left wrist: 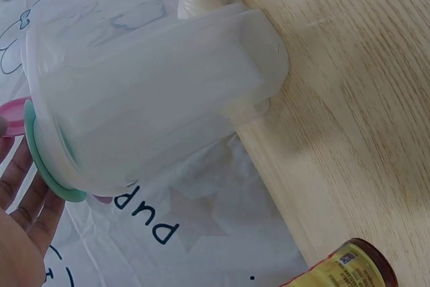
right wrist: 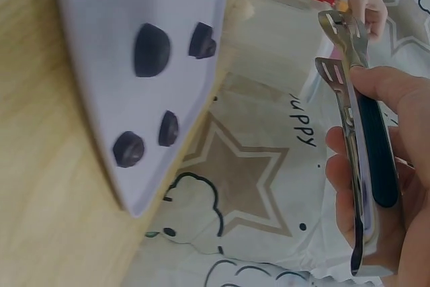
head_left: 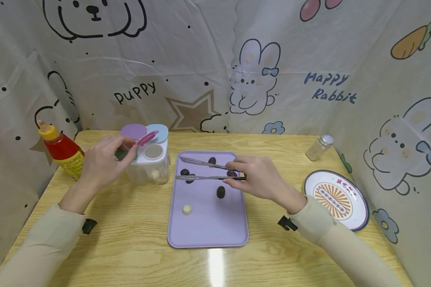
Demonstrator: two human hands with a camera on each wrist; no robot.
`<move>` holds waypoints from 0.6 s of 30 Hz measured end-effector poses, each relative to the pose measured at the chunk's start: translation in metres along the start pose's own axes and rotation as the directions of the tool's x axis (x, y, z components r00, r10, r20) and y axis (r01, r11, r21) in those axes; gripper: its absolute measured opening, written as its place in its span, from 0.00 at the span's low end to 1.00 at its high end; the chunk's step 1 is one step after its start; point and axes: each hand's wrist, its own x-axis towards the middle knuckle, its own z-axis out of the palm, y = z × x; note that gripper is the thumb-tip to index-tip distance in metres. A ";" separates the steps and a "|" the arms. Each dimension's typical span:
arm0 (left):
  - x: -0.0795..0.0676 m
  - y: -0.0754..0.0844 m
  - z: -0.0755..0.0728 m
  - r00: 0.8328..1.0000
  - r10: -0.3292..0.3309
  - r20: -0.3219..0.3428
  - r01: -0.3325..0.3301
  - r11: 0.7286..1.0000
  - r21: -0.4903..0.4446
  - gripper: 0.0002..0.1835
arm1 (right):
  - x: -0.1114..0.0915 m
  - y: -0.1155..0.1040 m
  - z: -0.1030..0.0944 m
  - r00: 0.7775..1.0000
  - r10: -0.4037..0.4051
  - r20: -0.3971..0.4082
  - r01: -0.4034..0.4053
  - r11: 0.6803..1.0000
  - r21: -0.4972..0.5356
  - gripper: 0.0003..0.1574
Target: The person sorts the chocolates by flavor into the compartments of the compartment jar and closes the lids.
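My left hand [head_left: 109, 157] pinches the raised pink lid [head_left: 148, 138] of a clear, compartmented container [head_left: 147, 169] between thumb and fingers. The round opening [head_left: 153, 151] under that lid is uncovered. In the left wrist view the other fingers lie beside a green lid [left wrist: 50, 159], and pale pieces [left wrist: 199, 1] show through the container's wall. My right hand [head_left: 256, 177] grips metal tongs [head_left: 201, 162], their arms apart and nothing between the tips. The tongs reach across a purple tray [head_left: 208, 231] bearing several dark, wrinkled pieces [head_left: 220, 192] and one small whitish ball [head_left: 187, 209].
A red squeeze bottle with a yellow cap [head_left: 62, 149] stands left of the container. On the right are a glass shaker with a metal top [head_left: 319, 147] and an oval patterned plate [head_left: 355, 199]. Printed cloth [head_left: 186, 52] hangs behind and beside the wooden table [head_left: 136, 247].
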 end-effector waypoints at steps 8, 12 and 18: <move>0.000 0.001 0.000 1.000 -0.003 0.000 0.003 1.000 -0.001 0.08 | -0.022 0.000 0.012 0.998 0.025 0.061 -0.024 1.000 -0.018 0.20; 0.000 0.001 -0.001 1.000 -0.006 0.002 0.006 1.000 0.006 0.07 | -0.030 -0.003 0.019 0.995 0.029 0.094 -0.029 1.000 -0.001 0.21; 0.000 0.002 -0.001 1.000 -0.009 0.002 0.009 1.000 0.004 0.06 | -0.041 -0.007 0.029 0.989 0.031 0.145 -0.032 0.999 0.006 0.21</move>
